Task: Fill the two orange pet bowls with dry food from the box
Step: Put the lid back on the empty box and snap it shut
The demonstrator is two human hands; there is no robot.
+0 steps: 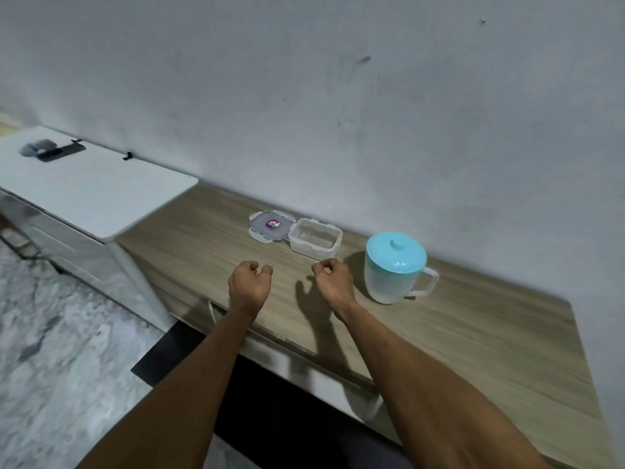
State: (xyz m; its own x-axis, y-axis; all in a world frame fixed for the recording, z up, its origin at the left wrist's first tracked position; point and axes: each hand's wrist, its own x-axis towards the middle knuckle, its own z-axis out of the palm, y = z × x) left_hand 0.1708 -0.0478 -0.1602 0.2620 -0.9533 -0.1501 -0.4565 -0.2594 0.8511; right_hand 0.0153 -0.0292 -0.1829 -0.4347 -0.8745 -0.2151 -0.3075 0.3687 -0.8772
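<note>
We see left hand (249,286) and right hand (333,282) loosely curled, empty, over wooden counter (473,333); open clear plastic box (315,243) contents unclear.

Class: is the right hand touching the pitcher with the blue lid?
Apart. The head view shows bare wooden counter between the right hand and the pitcher.

Sticker on the lid (270,225) is unreadable
</note>
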